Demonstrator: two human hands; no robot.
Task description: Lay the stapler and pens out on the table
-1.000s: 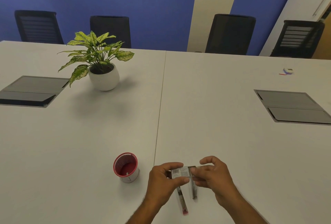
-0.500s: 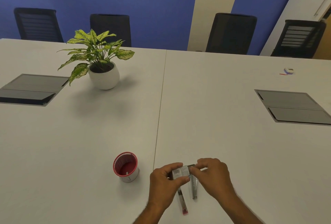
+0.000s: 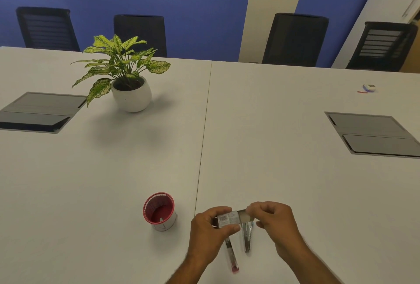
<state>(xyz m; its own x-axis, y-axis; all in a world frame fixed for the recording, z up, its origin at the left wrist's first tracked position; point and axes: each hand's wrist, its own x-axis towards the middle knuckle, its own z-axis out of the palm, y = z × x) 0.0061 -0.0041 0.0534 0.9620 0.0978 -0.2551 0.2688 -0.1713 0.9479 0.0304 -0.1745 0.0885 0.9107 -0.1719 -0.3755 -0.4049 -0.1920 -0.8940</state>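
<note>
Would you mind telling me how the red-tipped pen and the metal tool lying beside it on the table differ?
The pen is slim, with a red end toward the person; the metal tool is grey and shiny, tapering to a point. The pen lies slanted and reaches nearer the table's front edge; the metal tool lies almost straight and ends farther back. The pen's far end is hidden under the left hand; the tool's under the small box. Both lie flat, apart.

Left hand [image 3: 208, 231]: bare, no glove, ring or watch in view; short nails on the thumb and fingertips.
Right hand [image 3: 275, 224]: bare too, nothing worn on fingers or wrist.
Left forearm [image 3: 184, 273]: uncovered to the picture's lower edge, fine hair along it, no sleeve visible.
Right forearm [image 3: 316, 267]: uncovered likewise, no cuff, band or marking.
</note>
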